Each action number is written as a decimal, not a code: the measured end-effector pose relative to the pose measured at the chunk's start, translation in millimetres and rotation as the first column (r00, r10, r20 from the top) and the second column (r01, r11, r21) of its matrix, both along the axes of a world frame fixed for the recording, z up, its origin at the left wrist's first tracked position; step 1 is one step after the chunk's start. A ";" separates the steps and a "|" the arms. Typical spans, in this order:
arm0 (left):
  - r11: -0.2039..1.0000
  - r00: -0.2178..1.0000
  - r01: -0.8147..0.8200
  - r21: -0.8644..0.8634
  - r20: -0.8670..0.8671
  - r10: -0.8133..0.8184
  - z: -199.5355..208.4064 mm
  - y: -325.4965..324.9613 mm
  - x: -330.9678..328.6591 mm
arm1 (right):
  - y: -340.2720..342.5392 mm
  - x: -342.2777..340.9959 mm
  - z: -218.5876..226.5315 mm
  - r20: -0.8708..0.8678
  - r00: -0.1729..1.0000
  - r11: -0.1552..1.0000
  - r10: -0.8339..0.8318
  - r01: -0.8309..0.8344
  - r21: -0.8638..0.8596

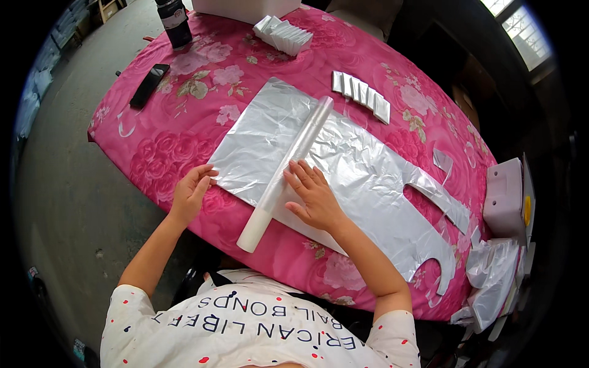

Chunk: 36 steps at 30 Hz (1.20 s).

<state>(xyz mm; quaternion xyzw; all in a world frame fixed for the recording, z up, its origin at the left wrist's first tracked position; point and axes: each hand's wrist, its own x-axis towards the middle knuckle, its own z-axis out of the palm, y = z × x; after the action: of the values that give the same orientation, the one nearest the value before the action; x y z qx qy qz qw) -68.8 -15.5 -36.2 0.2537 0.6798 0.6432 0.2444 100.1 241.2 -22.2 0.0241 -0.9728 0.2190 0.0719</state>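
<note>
A thin, clear plastic apron (356,165) lies flat on the pink flowered tablecloth (153,153). A long white roll tube (288,168) lies across its left part. My left hand (191,191) touches the sheet's near left edge with the fingers spread. Beside the tube's right side, my right hand (313,197) presses flat on the plastic, fingertips against the tube. Neither hand grips anything.
Folded silvery plastic packs (362,95) lie in a row beyond the sheet. A stack of white folded pieces (283,34) and a dark bottle (173,23) stand at the far edge. A black phone (149,84) lies at the left. A white box (506,196) and crumpled plastic (491,276) sit at the right.
</note>
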 end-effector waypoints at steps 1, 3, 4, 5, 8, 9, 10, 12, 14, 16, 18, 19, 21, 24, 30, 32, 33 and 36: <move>1.000 1.000 -0.007 0.008 0.020 0.007 -0.5 -3.1 6.2 | -1.6 -12.6 -1.5 -0.024 0.999 0.999 0.037 -0.036 0.039; 0.998 1.000 -0.011 -0.054 -0.024 0.010 5.4 -3.0 21.1 | -9.8 -43.0 -5.1 -0.071 0.991 0.988 0.114 -0.106 0.113; 0.993 0.991 -0.020 -0.115 -0.134 0.004 11.6 -1.7 28.2 | -15.4 -61.8 -8.4 -0.071 0.989 0.989 0.128 -0.121 0.089; 0.984 0.970 -0.032 -0.173 -0.242 -0.011 16.7 0.2 35.0 | -22.9 -80.9 -10.2 -0.037 0.992 0.988 0.124 -0.120 0.101; 0.909 0.783 -0.170 -0.380 -0.613 -0.110 17.3 0.4 51.8 | -58.6 -131.6 -16.7 -0.035 0.999 0.996 0.013 -0.009 0.087; 0.856 0.691 -0.265 -0.443 -0.706 -0.151 19.1 1.0 55.7 | -73.4 -145.3 -19.1 -0.091 0.991 0.994 -0.098 0.103 0.042; 0.815 0.705 -0.311 -0.489 -0.693 -0.147 16.9 -1.1 55.3 | -86.2 -155.7 -20.2 -0.143 0.968 0.978 -0.207 0.207 -0.011; 0.725 0.734 -0.382 -0.574 -0.665 -0.139 8.5 -4.1 52.7 | -102.7 -165.5 -23.0 -0.240 0.881 0.912 -0.407 0.377 -0.161; 0.788 0.863 -0.265 -0.557 -0.501 -0.065 12.6 -9.5 44.1 | -109.7 -163.4 -26.1 -0.256 0.801 0.830 -0.542 0.462 -0.312; 0.841 0.975 -0.072 -0.536 -0.215 -0.054 26.4 -11.0 35.5 | -105.6 -159.6 -26.6 -0.156 0.743 0.623 -0.650 0.405 -0.669; 0.956 0.991 0.079 -0.283 0.123 -0.045 18.0 -9.4 43.9 | -98.6 -155.1 -26.7 -0.071 0.640 0.441 -0.765 0.440 -0.782; 0.985 0.955 0.115 -0.129 0.288 -0.073 15.3 -7.3 49.8 | -90.2 -148.7 -19.2 0.074 0.738 0.272 -0.671 0.337 -0.901; 0.980 0.825 0.189 0.066 0.531 -0.195 30.0 1.7 60.7 | -67.3 -129.7 8.4 0.242 0.896 -0.165 -0.372 0.192 -0.967; 0.853 0.453 0.266 0.450 0.722 -0.522 30.7 7.1 57.2 | -54.2 -105.2 31.3 0.183 0.943 -0.471 -0.279 0.032 -0.882; 0.912 0.887 0.370 -0.175 0.359 -0.291 57.0 42.3 74.9 | -45.4 -72.2 62.9 0.208 0.876 -0.229 -0.436 0.116 -0.967; 0.889 0.702 0.456 0.037 0.599 -0.385 60.3 46.6 80.0 | -40.8 -63.3 67.2 0.172 0.896 -0.320 -0.409 0.035 -0.947; 0.871 0.581 0.468 0.148 0.691 -0.430 60.8 47.5 81.8 | -39.2 -59.7 67.7 0.151 0.906 -0.364 -0.396 -0.003 -0.932; 0.774 0.201 0.395 0.495 0.775 -0.599 56.8 41.7 85.3 | -42.5 -47.9 67.4 0.119 0.914 -0.469 -0.389 -0.085 -0.879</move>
<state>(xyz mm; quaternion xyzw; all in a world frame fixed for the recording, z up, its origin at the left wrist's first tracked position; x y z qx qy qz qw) 16.5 26.2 20.6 0.0882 0.2479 0.6174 0.7414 52.2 198.7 45.3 -0.1670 -0.2909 0.9145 0.2262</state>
